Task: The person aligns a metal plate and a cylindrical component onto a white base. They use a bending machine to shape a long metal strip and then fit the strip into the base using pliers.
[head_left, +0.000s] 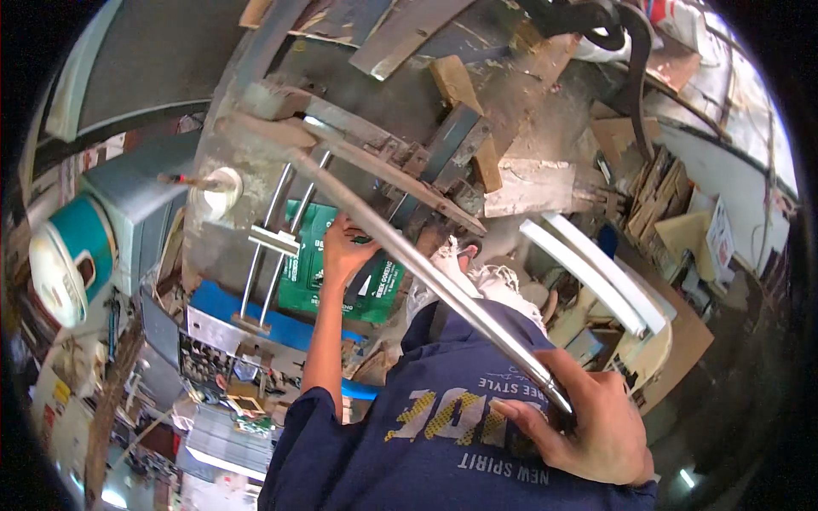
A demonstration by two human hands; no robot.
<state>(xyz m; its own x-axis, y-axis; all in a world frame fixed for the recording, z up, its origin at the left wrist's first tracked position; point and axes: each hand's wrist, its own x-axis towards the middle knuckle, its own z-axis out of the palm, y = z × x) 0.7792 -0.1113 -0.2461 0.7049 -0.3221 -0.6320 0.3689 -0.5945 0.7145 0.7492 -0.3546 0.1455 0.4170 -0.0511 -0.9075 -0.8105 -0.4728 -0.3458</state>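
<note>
A long shiny metal tube [426,277] runs diagonally from my lower right to the upper left, where its far part is blurred. My right hand [596,422] is closed round the near end, thumb on one side and fingers on the other, in front of my dark blue shirt. Beyond the tube's left side, my left hand [347,249] has curled fingers over a green printed sheet [307,294]. A dark bit shows at those fingers, too small to name. Left of that hand lies a metal frame with two chrome rods and a crossbar [274,239].
A heavy steel rail [392,175] with blocks crosses the worktop ahead. A white cup [220,194] holding a brush stands left. Wooden blocks [464,94] lie beyond. White curved strips [596,277] lie right; a teal-and-white container [77,255] is far left.
</note>
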